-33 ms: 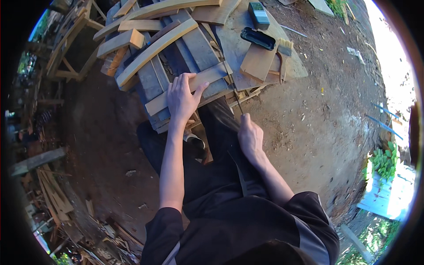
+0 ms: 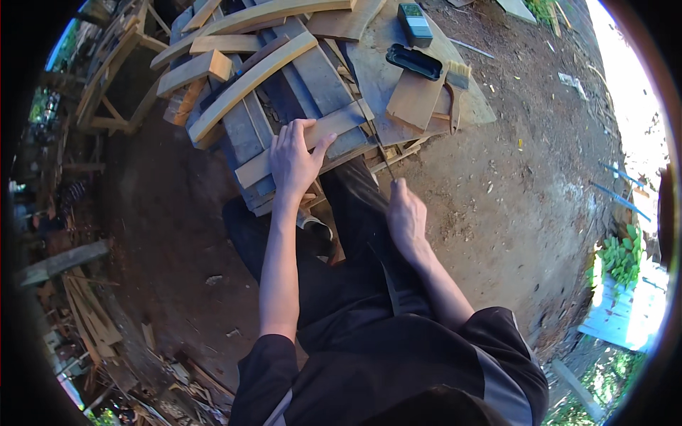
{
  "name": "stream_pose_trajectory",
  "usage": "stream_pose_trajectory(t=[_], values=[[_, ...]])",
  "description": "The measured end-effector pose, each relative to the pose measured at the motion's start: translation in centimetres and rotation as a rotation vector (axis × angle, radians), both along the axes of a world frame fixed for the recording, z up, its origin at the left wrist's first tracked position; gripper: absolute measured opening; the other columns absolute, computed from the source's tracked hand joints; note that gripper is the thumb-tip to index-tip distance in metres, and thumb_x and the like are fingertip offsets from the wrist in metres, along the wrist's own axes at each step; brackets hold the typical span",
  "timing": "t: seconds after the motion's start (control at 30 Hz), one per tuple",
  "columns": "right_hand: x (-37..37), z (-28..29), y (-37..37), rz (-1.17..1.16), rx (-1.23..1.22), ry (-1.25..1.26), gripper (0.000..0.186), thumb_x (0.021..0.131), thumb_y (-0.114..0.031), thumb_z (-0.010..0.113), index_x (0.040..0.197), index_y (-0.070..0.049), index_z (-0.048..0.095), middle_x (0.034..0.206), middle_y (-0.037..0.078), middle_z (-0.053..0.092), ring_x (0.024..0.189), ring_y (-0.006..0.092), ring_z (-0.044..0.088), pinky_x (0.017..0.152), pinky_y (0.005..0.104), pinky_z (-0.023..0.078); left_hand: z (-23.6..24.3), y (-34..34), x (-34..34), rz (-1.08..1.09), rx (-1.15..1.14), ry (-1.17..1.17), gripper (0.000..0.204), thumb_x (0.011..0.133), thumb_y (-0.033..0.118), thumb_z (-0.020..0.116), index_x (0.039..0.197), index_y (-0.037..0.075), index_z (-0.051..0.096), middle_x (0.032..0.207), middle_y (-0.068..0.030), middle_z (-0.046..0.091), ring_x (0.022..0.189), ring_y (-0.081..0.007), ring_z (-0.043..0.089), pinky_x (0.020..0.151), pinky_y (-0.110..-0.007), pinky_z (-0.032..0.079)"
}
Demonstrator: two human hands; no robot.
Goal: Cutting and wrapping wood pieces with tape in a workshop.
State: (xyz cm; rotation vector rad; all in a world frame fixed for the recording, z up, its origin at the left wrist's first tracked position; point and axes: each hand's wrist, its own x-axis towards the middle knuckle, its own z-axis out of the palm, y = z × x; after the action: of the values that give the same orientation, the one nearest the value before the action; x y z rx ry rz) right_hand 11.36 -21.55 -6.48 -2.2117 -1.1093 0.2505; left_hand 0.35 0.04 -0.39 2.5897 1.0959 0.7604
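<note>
My left hand [image 2: 293, 157] presses a light wooden board [image 2: 338, 122] onto the slatted bench top [image 2: 321, 65]. Its fingers bend over the board's far edge, while the thumb rests apart on the wood. Near the board's right end, a thin saw blade [image 2: 381, 150], seen almost edge-on, crosses it. My right hand [image 2: 407, 216] is closed around the saw's near end, above my right thigh; the handle is hidden in the fist.
Curved wooden pieces [image 2: 256, 77] and a short wooden block [image 2: 195, 74] lie at the bench's far left. At its right are a dark box [image 2: 415, 25], a black tray [image 2: 414, 62], a paintbrush [image 2: 455, 96] and a flat board [image 2: 413, 101]. Wood scraps [image 2: 89, 312] litter the left ground.
My right hand has moved slightly forward with the saw, toward the board. My left hand and the board keep their places; the whole view has shifted a little.
</note>
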Motion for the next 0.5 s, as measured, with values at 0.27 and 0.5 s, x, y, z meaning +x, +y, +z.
stream_pose_trajectory(t=[0.27, 0.5], values=[[2.3, 3.9, 8.5, 0.014, -0.111, -0.019, 0.015, 0.089, -0.004, 0.052, 0.103, 0.0, 0.049, 0.07, 0.021, 0.067, 0.063, 0.0402, 0.068, 0.056, 0.0492, 0.053, 0.1, -0.3, 0.2, -0.014, -0.05, 0.017, 0.049, 0.087, 0.051, 0.073, 0.11, 0.009, 0.062, 0.099, -0.0111, 0.068, 0.09, -0.0321, 0.063, 0.082, -0.043, 0.048], [-0.1, 1.2, 3.7, -0.008, -0.024, 0.092, 0.013, 0.101, -0.017, 0.047, 0.107, -0.005, 0.05, 0.067, 0.022, 0.064, 0.06, 0.0421, 0.065, 0.054, 0.0534, 0.05, 0.4, -0.2, -0.3, 0.009, 0.001, 0.024, 0.046, 0.087, 0.049, 0.073, 0.104, 0.008, 0.061, 0.096, -0.0068, 0.066, 0.091, -0.0261, 0.064, 0.079, -0.039, 0.045]])
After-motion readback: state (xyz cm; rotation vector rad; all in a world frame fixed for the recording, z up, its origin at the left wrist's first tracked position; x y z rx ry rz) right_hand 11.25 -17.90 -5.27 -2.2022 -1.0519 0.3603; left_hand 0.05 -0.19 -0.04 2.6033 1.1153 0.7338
